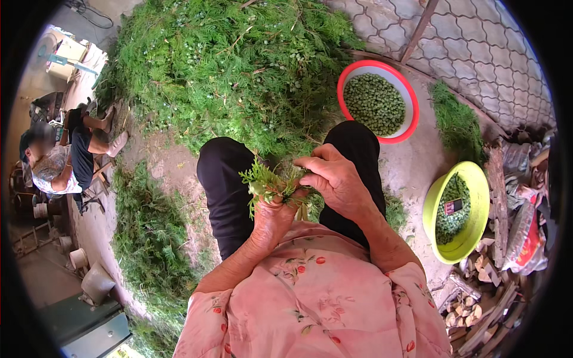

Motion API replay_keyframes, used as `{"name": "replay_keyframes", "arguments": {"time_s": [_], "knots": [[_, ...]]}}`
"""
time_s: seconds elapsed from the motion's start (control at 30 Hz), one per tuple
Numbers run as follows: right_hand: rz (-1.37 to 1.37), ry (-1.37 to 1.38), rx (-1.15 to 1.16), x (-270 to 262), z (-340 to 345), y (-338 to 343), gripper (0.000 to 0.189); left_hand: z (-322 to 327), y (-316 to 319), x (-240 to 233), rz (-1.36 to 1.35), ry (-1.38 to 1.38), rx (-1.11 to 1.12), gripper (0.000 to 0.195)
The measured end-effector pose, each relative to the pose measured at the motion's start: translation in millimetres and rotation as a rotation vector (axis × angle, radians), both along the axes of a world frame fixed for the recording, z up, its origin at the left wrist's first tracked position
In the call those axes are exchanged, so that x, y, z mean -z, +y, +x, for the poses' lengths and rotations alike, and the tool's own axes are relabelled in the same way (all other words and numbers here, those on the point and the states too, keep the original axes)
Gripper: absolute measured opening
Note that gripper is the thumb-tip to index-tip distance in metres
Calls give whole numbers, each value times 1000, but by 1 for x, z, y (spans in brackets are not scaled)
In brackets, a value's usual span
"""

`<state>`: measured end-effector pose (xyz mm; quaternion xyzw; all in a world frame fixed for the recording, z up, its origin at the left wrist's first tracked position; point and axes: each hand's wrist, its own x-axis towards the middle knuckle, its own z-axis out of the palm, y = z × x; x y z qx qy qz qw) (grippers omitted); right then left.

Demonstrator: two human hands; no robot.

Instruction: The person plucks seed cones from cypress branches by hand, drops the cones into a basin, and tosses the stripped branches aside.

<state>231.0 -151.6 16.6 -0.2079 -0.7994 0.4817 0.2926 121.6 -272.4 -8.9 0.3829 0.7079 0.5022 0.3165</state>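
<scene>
My left hand (275,215) is closed around a small green conifer sprig (264,181), above the gap between my knees. Close to its right is my right hand (335,179), its thumb and fingertips pinched together at the sprig's edge; whether something is between them is hidden. Beyond my knees lies a large heap of cut conifer branches (233,76) with pale green cones. A white basin with a red rim (414,107), full of small green cones (374,100), stands beyond my right knee.
At right stands a yellow-green tub (430,215) holding green cones and a small dark box (453,206). Firewood (465,311) and bags (526,241) lie beside it. More cut branches (147,232) cover the floor at left. Another person (53,165) sits at far left. A metal lattice (474,49) stands at upper right.
</scene>
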Motion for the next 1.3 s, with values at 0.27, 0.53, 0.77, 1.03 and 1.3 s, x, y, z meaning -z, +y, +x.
{"name": "replay_keyframes", "arguments": {"time_s": [0.27,0.53,0.77,1.03,1.3], "knots": [[-573,-24,33,2,0,-2,12,3,8,-21,-22,-438,-103,15],[-1230,580,153,11,13,36,14,-16,13,-18,-99,-752,-218,26],[-1336,644,44,23,13,31,13,-21,20,-9,-24,-721,-166,29],[-108,51,93,1,-16,4,18,-15,23,-4,-210,-354,25,22],[-63,-69,6,19,-9,9,15,-25,24,-14,-153,-629,189,38]]}}
